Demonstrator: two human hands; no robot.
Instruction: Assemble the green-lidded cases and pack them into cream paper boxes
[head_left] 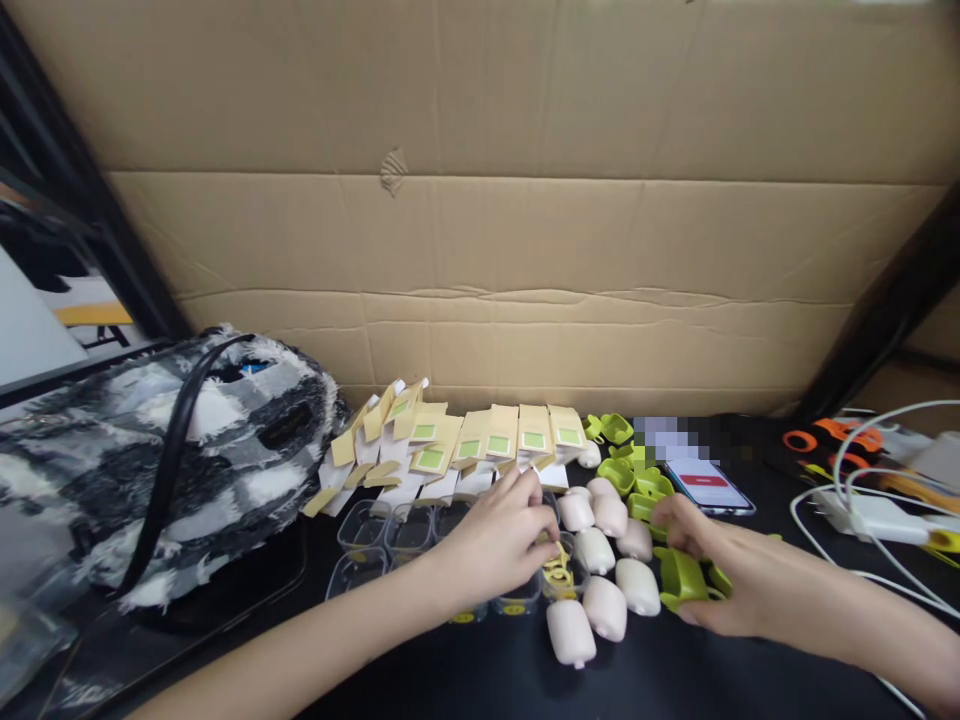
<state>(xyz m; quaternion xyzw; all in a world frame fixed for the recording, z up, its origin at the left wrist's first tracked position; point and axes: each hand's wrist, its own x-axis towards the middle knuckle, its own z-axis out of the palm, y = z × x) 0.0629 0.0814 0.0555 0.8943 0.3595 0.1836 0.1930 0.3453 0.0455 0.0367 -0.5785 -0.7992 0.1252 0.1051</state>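
My left hand reaches over a row of clear plastic tubs, its fingers curled together at small yellow loop-shaped pieces in the tub at the right end. Whether a piece is pinched between the fingertips is hidden. On the right, my right hand has its thumb and fingers around a green cup-shaped piece, with another green bit beside it under the palm. Several pale pink, rounded barrel-shaped pieces lie between the hands. More green pieces lie behind them.
Folded tan cards with green labels stand along the back, before a cardboard wall. A phone lies at the right, near white cables and orange-handled tools. A shaggy black-and-white bag fills the left.
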